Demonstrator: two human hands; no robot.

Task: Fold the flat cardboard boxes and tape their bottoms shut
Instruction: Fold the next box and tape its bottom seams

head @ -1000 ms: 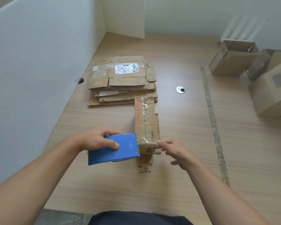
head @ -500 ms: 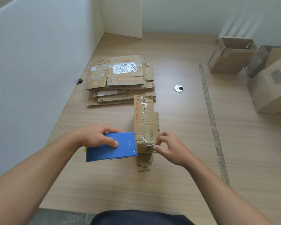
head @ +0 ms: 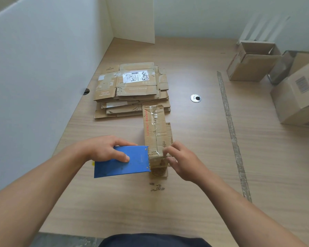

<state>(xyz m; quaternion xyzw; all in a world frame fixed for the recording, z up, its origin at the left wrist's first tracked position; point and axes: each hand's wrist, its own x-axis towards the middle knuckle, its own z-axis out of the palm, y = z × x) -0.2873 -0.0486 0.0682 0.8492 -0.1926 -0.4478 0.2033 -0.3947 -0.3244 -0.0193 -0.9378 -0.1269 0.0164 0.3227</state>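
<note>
The cardboard box (head: 156,132) sits near the middle of the table (head: 185,202), long and narrow, with its length running away from the person and its closed flaps facing up. A strip of clear tape (head: 154,120) runs along the seam of those flaps, from the far end to the near end. The left hand (head: 103,150) holds a blue tape dispenser (head: 121,162): the thumb lies across its flat upper side and the other fingers curl over its far edge. The dispenser's right end touches the near left side of the box. The right hand (head: 182,161) is at the near right corner of the box, and its fingers (head: 168,151) are bunched together, pinching the box's edge where the tape ends. Whether they also grip the tape itself is too small to tell. Just behind the box, touching or nearly touching its far end, lies a stack of flat boxes (head: 132,90), and the top one bears a white label. A few small brown scraps (head: 156,187) lie on the table in front of the box. Well apart, at the far right, stand three folded boxes (head: 253,63). A small metal ring (head: 195,98) is set into the table between them and the stack. A worn grey strip (head: 230,125) runs along the table to the right of the hands. A white wall (head: 34,68) borders the table on the left.
</note>
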